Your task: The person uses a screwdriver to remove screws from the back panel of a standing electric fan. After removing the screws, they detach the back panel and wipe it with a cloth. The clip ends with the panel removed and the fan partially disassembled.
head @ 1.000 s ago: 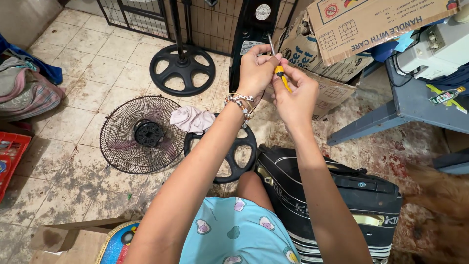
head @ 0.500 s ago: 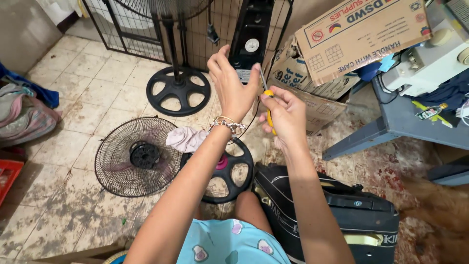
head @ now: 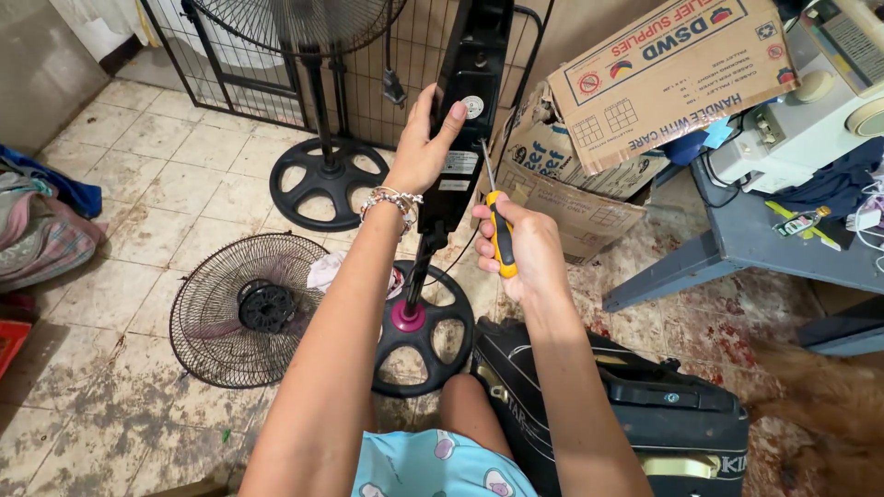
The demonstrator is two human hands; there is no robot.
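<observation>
My left hand (head: 425,147), with bead bracelets at the wrist, grips the black upright body of a stand fan (head: 468,110) from its left side. That body rises on a pole from a black round base (head: 425,340) with a pink collar. My right hand (head: 517,248) is closed around a yellow-handled screwdriver (head: 497,235), its metal tip pointing up beside the fan body's lower right edge.
A black wire fan grille (head: 241,308) lies flat on the dirty tiles with a pale cloth (head: 324,271) at its edge. A second fan (head: 320,175) stands behind. Cardboard boxes (head: 645,83) are stacked right, beside a grey table (head: 783,241). A black case (head: 626,396) lies near my knee.
My left hand let go near the screwdriver, rose open, then reached forward and gripped the fan body. My right hand kept the screwdriver and lowered it slightly.
</observation>
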